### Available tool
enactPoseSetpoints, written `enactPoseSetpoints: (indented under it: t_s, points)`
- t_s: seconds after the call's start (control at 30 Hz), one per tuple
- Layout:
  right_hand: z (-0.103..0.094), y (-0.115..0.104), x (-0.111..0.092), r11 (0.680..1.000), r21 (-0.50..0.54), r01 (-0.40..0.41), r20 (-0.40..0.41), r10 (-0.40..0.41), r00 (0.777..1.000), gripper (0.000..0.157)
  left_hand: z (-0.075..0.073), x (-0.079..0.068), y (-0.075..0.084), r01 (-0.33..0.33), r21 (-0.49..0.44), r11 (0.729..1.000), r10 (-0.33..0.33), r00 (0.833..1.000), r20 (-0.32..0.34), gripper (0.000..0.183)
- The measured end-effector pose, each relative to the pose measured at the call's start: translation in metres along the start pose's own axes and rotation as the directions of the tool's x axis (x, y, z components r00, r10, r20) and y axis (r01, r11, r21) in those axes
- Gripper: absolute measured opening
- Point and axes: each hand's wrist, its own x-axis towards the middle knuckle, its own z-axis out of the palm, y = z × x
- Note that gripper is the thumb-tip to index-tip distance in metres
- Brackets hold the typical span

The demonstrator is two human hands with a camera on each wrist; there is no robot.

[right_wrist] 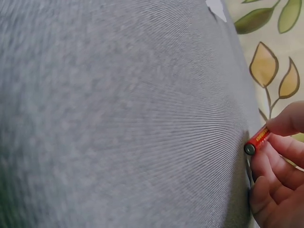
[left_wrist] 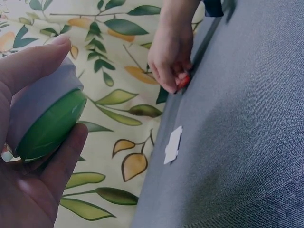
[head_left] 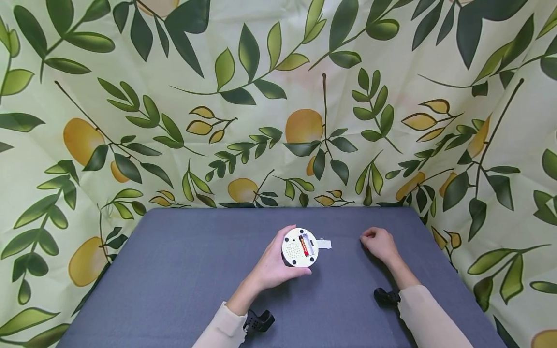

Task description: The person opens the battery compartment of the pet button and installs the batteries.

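Observation:
My left hand (head_left: 275, 265) grips a round white device (head_left: 292, 252) by its sides, its underside facing up in the head view. The left wrist view shows a green part (left_wrist: 54, 124) on the device's other side. In its uncovered battery compartment lies one red battery (head_left: 306, 245), with a bare slot beside it. Off to the right, my right hand (head_left: 381, 245) pinches another red battery (right_wrist: 259, 138) between thumb and fingers, low over the table. Its dark flat end shows in the right wrist view.
A small white battery cover (left_wrist: 173, 145) lies on the grey-blue table (head_left: 183, 270), between the device and my right hand. Leaf-and-fruit patterned cloth (head_left: 270, 116) hangs behind the table and at its sides. Each wrist wears a black camera mount (head_left: 259, 321).

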Motion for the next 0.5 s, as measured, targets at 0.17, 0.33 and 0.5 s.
enactPoseSetpoints:
  t_s: [0.17, 0.33, 0.5]
  points:
    - [-0.0013, 0.0007, -0.0006, 0.997, 0.074, -0.034, 0.018, 0.033, 0.999, 0.019, 0.0004, 0.0002, 0.0003, 0.001, -0.001, 1.000, -0.001, 1.000, 0.000, 0.104]
    - [-0.0011, -0.0001, -0.0030, 0.968, 0.229, -0.102, 0.064, 0.090, 0.994, 0.023, 0.0002, 0.0006, 0.0010, 0.003, -0.003, 1.000, -0.003, 1.000, 0.002, 0.104]
    - [-0.0007, -0.0024, -0.0062, 0.926, 0.351, -0.139, 0.087, 0.115, 0.990, 0.026, 0.0000, 0.0009, 0.0010, 0.007, 0.001, 1.000, -0.007, 1.000, 0.004, 0.103]
